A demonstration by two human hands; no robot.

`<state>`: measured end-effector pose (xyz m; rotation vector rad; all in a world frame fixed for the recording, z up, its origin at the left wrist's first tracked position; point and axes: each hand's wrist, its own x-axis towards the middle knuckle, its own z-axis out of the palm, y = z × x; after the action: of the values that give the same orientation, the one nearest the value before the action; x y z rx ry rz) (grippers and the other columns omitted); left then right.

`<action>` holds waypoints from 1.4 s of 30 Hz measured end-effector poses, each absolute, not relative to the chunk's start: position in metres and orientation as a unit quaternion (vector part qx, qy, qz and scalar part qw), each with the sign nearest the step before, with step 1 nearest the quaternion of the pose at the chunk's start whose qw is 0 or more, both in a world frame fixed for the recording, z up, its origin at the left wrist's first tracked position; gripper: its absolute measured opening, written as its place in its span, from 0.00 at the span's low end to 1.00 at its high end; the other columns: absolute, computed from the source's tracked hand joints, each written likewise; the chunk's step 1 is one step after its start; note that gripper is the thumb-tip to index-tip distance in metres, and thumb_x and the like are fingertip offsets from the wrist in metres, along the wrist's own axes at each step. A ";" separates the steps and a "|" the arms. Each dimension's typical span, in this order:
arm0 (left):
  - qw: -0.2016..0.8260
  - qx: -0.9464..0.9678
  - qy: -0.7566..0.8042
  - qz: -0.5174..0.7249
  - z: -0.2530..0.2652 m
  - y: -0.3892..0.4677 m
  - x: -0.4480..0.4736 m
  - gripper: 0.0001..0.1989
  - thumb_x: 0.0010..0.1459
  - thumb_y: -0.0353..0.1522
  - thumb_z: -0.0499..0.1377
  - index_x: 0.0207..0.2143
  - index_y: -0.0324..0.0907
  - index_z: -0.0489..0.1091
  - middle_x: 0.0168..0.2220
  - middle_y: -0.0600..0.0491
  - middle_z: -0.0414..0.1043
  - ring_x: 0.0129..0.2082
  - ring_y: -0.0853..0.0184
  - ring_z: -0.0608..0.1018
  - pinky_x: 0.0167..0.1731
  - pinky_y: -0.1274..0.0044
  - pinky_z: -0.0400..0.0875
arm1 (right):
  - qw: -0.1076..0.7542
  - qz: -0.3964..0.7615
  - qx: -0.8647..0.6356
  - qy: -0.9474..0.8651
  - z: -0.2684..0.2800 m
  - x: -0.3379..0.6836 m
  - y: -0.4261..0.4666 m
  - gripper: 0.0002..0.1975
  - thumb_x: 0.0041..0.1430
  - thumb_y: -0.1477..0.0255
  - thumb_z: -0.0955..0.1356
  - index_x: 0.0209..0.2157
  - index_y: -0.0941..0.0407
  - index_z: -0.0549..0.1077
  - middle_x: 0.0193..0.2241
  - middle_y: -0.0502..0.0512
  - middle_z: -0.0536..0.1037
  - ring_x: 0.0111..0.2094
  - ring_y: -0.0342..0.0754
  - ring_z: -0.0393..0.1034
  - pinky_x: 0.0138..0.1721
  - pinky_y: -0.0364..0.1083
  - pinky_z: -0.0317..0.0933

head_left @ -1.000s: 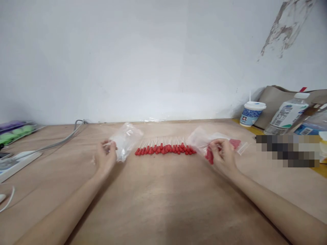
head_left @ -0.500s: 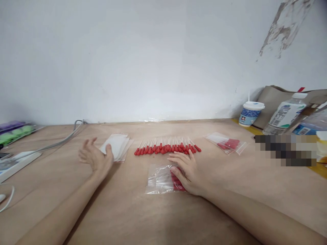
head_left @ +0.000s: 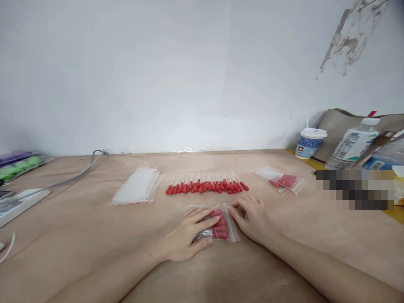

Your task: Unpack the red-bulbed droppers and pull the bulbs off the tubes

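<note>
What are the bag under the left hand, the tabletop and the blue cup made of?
The bag looks like thin, shiny clear plastic: red ends show through it. The tabletop seems to be wood, or something wood-look, dull, with pale brown streaks. The cup is probably smooth printed paper, like a takeaway cup, but it could be plastic.

At right, a lidded cup (head_left: 309, 144) stands beside a bag (head_left: 328, 129), with a bottle (head_left: 356, 142) before the bag. At left, a cable (head_left: 75, 176) runs to a power strip (head_left: 35, 195) near green bundles (head_left: 22, 166).
</note>
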<state>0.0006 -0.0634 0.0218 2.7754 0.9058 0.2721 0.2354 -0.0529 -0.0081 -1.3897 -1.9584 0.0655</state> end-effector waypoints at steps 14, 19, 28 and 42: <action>0.079 0.918 0.359 0.149 0.013 -0.054 -0.015 0.24 0.62 0.38 0.47 0.59 0.50 0.48 0.61 0.50 0.49 0.59 0.60 0.55 0.55 0.61 0.53 | 0.390 0.058 -0.336 -0.855 -0.006 0.235 -0.049 0.11 0.55 0.78 0.63 0.39 0.53 0.73 0.34 0.54 0.73 0.35 0.46 0.64 0.38 0.49 0.59; 0.090 0.906 0.374 0.174 0.016 -0.050 -0.010 0.20 0.61 0.39 0.48 0.56 0.50 0.57 0.57 0.49 0.58 0.56 0.59 0.60 0.53 0.60 0.55 | 0.390 0.024 -0.323 -0.862 -0.008 0.233 -0.047 0.09 0.54 0.77 0.64 0.36 0.54 0.72 0.32 0.54 0.73 0.36 0.47 0.64 0.38 0.49 0.58; 0.142 0.900 0.325 0.252 0.013 -0.041 0.005 0.15 0.60 0.33 0.50 0.49 0.45 0.65 0.51 0.49 0.64 0.51 0.64 0.68 0.50 0.70 0.63 | 0.382 0.017 -0.340 -0.859 -0.010 0.230 -0.041 0.04 0.51 0.75 0.67 0.32 0.54 0.71 0.31 0.53 0.73 0.35 0.47 0.62 0.37 0.49 0.57; 0.107 0.910 0.304 0.262 0.018 -0.033 0.015 0.16 0.61 0.32 0.49 0.50 0.43 0.64 0.50 0.48 0.65 0.49 0.64 0.68 0.49 0.69 0.64 | 0.415 -0.047 -0.309 -0.855 -0.009 0.226 -0.038 0.03 0.53 0.74 0.66 0.31 0.54 0.72 0.28 0.52 0.72 0.33 0.46 0.61 0.36 0.48 0.56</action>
<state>0.0151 -0.0331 0.0182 2.6782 0.8965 0.7705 0.2258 -0.0385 -0.0088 -0.7759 -2.1478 -0.1190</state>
